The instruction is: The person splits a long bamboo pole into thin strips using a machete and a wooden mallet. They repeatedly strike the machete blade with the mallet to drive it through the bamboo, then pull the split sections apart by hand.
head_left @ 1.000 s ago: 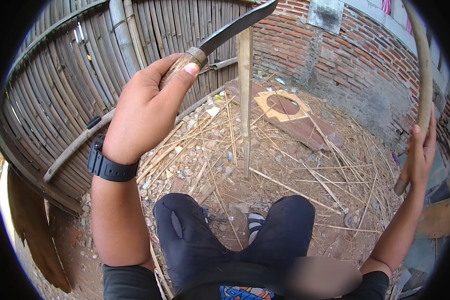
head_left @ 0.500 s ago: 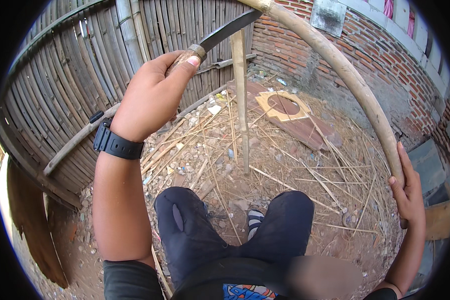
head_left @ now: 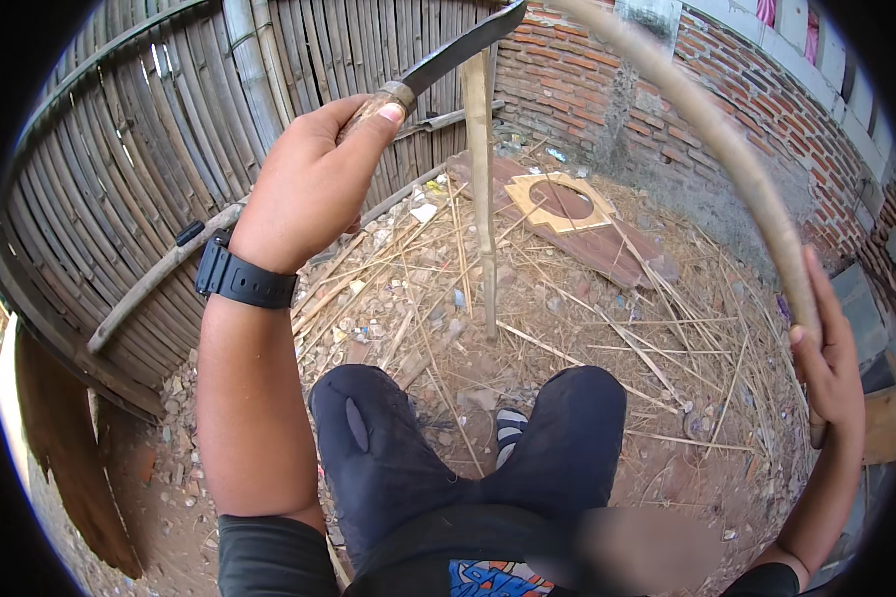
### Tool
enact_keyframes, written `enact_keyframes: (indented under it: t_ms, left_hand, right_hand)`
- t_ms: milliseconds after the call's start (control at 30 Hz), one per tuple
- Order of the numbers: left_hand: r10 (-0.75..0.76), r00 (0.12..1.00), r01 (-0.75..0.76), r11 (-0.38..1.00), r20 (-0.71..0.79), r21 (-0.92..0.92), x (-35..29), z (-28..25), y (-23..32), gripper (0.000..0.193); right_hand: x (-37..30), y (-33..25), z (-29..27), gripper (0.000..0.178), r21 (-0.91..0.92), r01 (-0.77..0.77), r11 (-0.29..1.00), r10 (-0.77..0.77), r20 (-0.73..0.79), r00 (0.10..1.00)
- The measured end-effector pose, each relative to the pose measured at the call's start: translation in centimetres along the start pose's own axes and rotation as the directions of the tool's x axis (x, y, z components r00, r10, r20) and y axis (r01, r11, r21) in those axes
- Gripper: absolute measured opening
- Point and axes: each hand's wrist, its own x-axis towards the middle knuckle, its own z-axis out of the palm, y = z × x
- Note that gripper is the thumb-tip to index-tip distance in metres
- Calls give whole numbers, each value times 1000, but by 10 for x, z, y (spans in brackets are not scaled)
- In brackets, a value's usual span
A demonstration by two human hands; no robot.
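Observation:
My left hand, with a black watch on its wrist, is closed round the wooden handle of a machete. The dark blade slants up and to the right, its tip at the top edge of the view. My right hand grips the lower end of a long, pale wooden pole, thumb on one side and fingers on the other. From there the pole rises to the top edge, where its far end is cut off. In the picture a small gap shows between blade tip and pole.
An upright wooden stake stands ahead of my knees. Dry sticks and rubble litter the ground, with a brown board and a yellow frame with a round hole. A bamboo fence stands left, a brick wall right.
The pole has shifted right and away from the machete's tip, and looks blurred. My right hand has moved slightly up and right with it. My left hand has hardly moved.

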Motion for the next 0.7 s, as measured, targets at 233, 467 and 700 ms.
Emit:
enact_keyframes:
  t_ms: [233, 467, 700]
  left_hand:
    - [-8, 1000, 8, 999, -12, 50, -1, -3, -1, 43]
    - [-40, 999, 40, 999, -22, 25, 0, -1, -4, 44]
    - [-18, 1000, 19, 999, -8, 34, 2, 1, -12, 46]
  right_hand:
    - [-4, 7, -2, 69, -169, 36, 985, -13, 134, 991]
    - [3, 8, -3, 79, 61, 89, 994, -75, -204, 976]
    - [6, 9, 29, 69, -27, 30, 999, -26, 125, 992]
